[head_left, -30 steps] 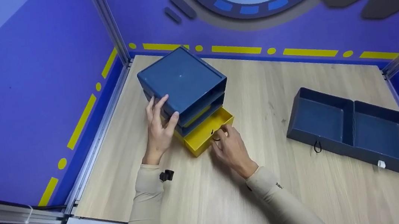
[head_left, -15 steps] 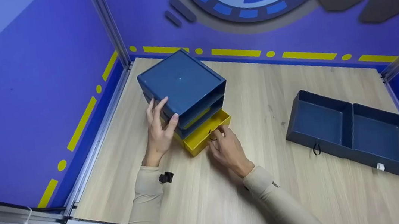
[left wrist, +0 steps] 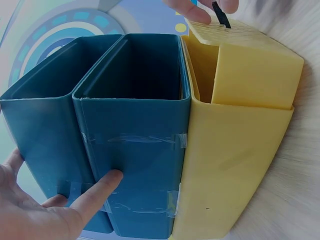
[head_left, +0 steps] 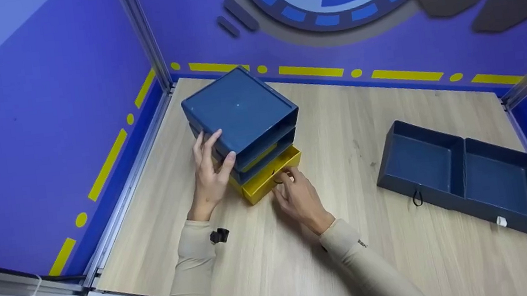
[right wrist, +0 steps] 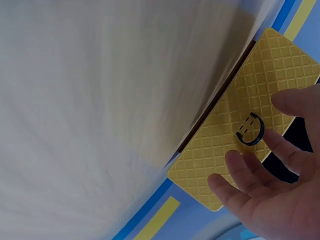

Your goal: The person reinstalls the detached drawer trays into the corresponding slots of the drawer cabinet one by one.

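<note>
A stack of two dark blue drawer casings [head_left: 241,106] stands on a yellow casing [left wrist: 235,165], joined with clear tape. A yellow drawer [head_left: 261,192] sticks partly out of the bottom casing. My left hand [head_left: 208,176] rests against the stack's left side, thumb and fingers spread. At the drawer's front, which has a grid pattern, my right hand [head_left: 300,198] touches it with the fingertips. In the right wrist view these fingers are loosely bent beside the black loop pull [right wrist: 263,129], not closed round it. Both blue casings are open at the front, without drawers inside.
Two dark blue drawers lie side by side at the right of the wooden table [head_left: 341,134]: one [head_left: 418,160] with a black loop, the other [head_left: 498,185] with a white tab. Purple panels [head_left: 66,116] and metal rails border the table.
The yellow drawer has slid further into its casing, the right hand moving with it to the left. The left hand stays against the stack.
</note>
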`<state>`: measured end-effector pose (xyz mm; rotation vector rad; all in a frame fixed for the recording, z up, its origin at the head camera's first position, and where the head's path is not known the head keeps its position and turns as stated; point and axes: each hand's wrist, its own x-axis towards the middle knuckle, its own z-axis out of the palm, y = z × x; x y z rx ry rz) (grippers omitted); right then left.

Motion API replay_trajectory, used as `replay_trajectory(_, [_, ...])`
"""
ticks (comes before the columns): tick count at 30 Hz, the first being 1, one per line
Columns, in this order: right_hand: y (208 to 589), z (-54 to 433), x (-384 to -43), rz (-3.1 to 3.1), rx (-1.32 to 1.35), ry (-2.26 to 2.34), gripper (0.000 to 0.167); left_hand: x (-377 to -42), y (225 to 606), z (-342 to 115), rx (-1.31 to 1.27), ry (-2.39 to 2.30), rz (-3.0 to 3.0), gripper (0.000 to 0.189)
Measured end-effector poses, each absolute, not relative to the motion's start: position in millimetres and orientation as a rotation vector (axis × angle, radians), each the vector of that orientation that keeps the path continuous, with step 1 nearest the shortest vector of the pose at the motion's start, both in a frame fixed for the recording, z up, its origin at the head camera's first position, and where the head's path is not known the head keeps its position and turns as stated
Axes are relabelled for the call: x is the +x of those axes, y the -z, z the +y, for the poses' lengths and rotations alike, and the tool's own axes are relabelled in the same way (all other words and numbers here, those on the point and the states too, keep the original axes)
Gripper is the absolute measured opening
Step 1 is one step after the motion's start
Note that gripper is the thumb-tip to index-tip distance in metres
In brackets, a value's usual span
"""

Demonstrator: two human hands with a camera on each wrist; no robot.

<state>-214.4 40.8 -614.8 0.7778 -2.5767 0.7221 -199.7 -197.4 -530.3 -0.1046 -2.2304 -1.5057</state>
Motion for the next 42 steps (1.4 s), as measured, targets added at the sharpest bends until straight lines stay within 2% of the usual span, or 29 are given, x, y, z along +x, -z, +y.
replay_trajectory(4, [615.8, 39.5, -215.0, -2.581, 0.786, -0.745, 0.026, -200.3, 530.8, -197.4, -0.112, 1.495, -2.226, 0.059])
replay_trajectory(11, [613.9, 38.4, -216.2, -2.617, 0.814, -0.713, 0.04, -199.9, 530.6, -197.7, -0.115, 1.495, -2.226, 0.059])
replay_trajectory(37, [616.7, 30.1, -223.2, -2.643, 0.816, -0.739, 0.041, -200.8, 532.0, -196.7, -0.109, 1.513, -2.233, 0.059])
replay_trajectory(42, [618.6, 31.0, -222.5, -2.678, 0.821, -0.781, 0.045, -200.0, 533.0, -197.7, -0.116, 1.516, -2.219, 0.058])
